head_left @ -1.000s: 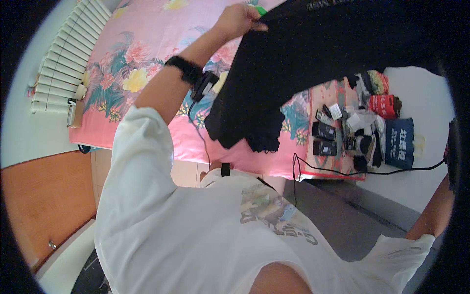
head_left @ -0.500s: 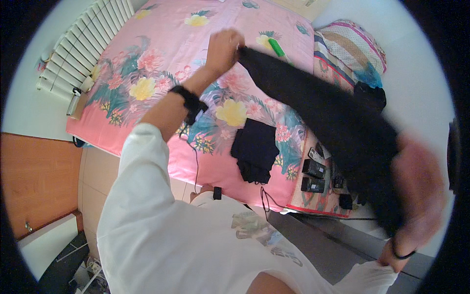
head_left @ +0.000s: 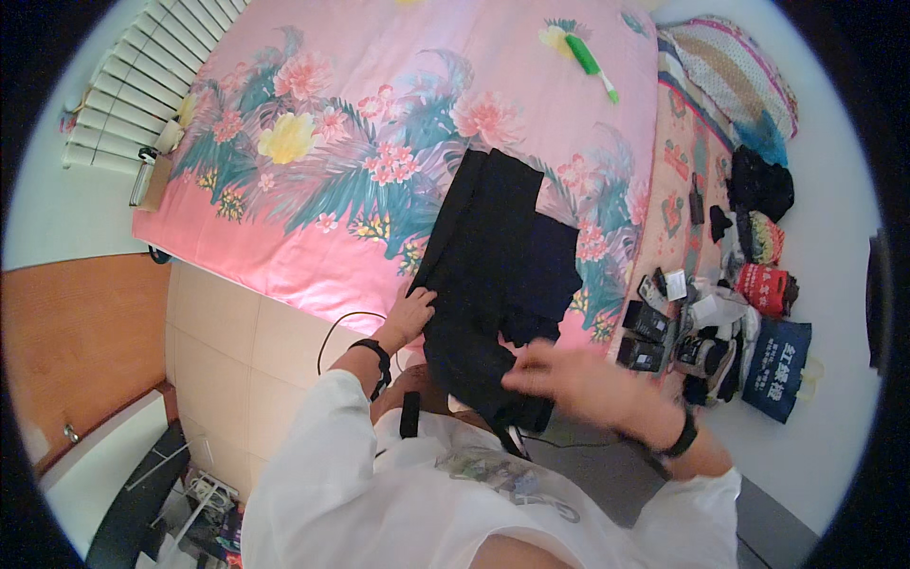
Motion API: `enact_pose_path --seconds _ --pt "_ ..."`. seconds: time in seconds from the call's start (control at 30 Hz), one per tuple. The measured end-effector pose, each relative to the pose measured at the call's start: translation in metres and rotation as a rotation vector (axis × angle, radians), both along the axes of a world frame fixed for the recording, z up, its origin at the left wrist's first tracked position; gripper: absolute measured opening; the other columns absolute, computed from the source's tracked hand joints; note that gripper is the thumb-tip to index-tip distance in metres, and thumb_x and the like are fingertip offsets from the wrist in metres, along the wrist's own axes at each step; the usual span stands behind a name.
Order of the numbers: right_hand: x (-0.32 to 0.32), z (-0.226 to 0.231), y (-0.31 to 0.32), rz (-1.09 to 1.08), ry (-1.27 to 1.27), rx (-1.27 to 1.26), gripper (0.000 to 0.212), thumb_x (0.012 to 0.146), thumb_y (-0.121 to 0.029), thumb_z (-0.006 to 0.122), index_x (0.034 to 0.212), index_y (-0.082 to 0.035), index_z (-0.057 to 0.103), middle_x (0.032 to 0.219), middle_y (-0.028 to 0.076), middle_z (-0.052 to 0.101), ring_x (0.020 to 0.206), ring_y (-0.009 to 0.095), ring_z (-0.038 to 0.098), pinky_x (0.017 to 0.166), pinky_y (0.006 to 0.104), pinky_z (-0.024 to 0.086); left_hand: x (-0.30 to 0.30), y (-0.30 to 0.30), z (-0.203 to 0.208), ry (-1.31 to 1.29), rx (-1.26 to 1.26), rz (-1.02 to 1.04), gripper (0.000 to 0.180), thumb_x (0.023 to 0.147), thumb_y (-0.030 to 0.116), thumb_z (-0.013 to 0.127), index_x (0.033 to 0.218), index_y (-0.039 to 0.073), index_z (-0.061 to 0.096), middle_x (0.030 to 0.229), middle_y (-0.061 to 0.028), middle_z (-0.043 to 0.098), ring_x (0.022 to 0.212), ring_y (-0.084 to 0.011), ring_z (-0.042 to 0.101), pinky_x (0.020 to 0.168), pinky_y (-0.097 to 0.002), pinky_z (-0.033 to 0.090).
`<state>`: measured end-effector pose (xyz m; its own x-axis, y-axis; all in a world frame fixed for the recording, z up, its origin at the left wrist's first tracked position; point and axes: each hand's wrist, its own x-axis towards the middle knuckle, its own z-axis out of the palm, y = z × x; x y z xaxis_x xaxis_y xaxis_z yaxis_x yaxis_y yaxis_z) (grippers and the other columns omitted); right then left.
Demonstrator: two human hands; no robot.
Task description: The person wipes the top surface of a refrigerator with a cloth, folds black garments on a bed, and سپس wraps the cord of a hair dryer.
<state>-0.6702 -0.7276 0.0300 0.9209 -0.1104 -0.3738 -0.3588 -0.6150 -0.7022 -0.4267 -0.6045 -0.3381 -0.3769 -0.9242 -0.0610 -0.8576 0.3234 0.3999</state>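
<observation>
1. The long black cloth [head_left: 483, 247] lies on the flowery bed [head_left: 237, 251], hanging over the front edge and partly covering a folded dark cloth [head_left: 559, 270].
2. The left hand [head_left: 409, 315] touches its left edge; I can't tell if its grip pinches.
3. The blurry right hand [head_left: 578, 381] is by its low end; grip, can't tell.
4. Black boxes [head_left: 646, 322] and a blue bag [head_left: 779, 370] sit to the right.

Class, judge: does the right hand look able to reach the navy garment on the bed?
Probably yes: the right hand is near, and the right side of the navy garment lies uncovered beside the black garment.
</observation>
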Motion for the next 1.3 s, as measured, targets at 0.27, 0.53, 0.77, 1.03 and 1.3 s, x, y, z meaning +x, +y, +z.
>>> enact_pose_path --seconds 0.27,0.53,0.77,1.03,1.3 --pt "-0.005 -0.158 -0.227 -0.443 -0.132 -0.473 0.062 0.073 -0.007 0.074 0.131 -0.006 0.053 0.122 0.019 0.059 0.113 0.036 0.056 0.096 0.0417 0.046 0.028 -0.022 -0.020 0.228 0.894 0.548 0.049 0.069 0.028 0.079 0.111 0.015 0.057 0.092 -0.0030 0.068 0.101 -0.0265 0.063 0.100 -0.0586 0.032" --pt "-0.215 -0.419 0.010 -1.249 0.440 -0.099 0.041 0.077 -0.017 0.075 0.109 -0.002 0.054 0.080 0.013 0.063 0.079 0.028 0.064 0.068 0.0402 0.053 -0.057 -0.038 -0.062 0.093 0.626 1.066 0.085 0.064 0.047 0.086 0.122 -0.005 0.052 0.115 -0.0215 0.063 0.108 -0.0363 0.061 0.091 -0.0481 0.047" --pt "-0.187 -0.410 0.072 -2.288 0.385 1.083 0.067 0.076 -0.041 0.080 0.117 0.002 0.048 0.096 0.015 0.058 0.085 0.029 0.063 0.069 0.0417 0.055 -0.072 0.002 -0.123 1.572 1.422 1.616 0.064 0.078 0.049 0.077 0.114 0.000 0.056 0.101 -0.0134 0.060 0.092 -0.0270 0.058 0.092 -0.0389 0.049" --pt "-0.152 -0.436 0.066 -2.581 -0.271 1.560 0.084 0.074 -0.053 0.078 0.132 -0.002 0.045 0.117 0.016 0.054 0.105 0.029 0.058 0.087 0.0431 0.054 -0.085 -0.032 -0.078 1.597 1.424 1.645 0.047 0.085 0.033 0.068 0.119 0.004 0.056 0.117 -0.0097 0.059 0.110 -0.0287 0.054 0.096 -0.0440 0.045" --pt "-0.113 -0.450 0.072 -2.668 -0.536 1.415 0.073 0.078 -0.050 0.076 0.131 -0.007 0.050 0.115 0.007 0.061 0.108 0.025 0.057 0.097 0.0467 0.045 -0.068 -0.213 0.061 2.051 0.963 1.052 0.037 0.095 0.030 0.058 0.119 0.002 0.055 0.117 -0.0135 0.062 0.109 -0.0307 0.060 0.101 -0.0503 0.043"
